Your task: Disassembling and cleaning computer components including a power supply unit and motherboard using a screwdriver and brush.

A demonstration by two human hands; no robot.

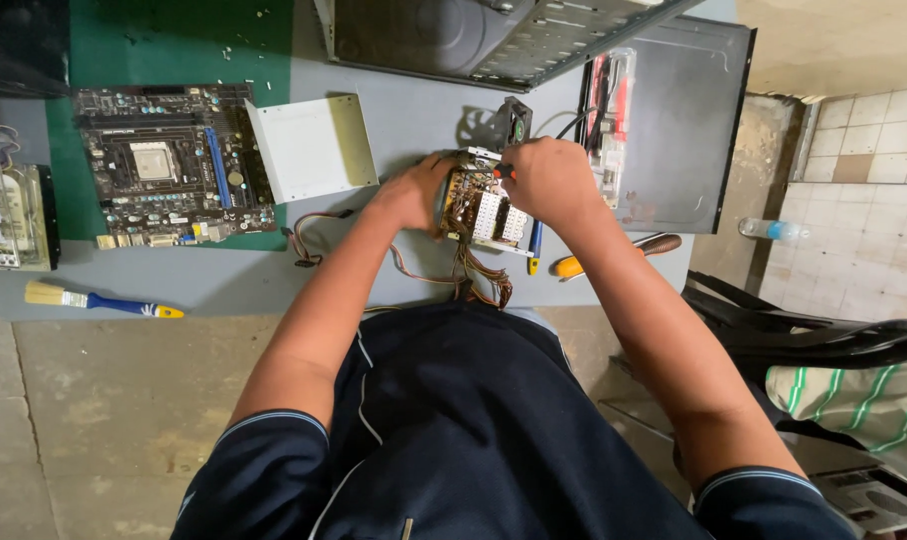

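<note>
An opened power supply board [479, 210] with coils, white heat sinks and a bundle of coloured wires [474, 280] lies on the grey table [374, 270] in front of me. My left hand [414, 192] grips its left side and steadies it. My right hand [546, 178] is closed around a screwdriver with an orange and black handle [502, 172], whose tip points into the top of the board. A small black fan [515, 120] on a lead rests just behind the board.
A motherboard [174, 165] lies on a green mat at the left, a white metal cover [312, 148] beside it. A paint brush [99, 299] sits near the front edge. More screwdrivers [614, 255] lie right of the board. A computer case [514, 40] and side panel [684, 120] stand behind.
</note>
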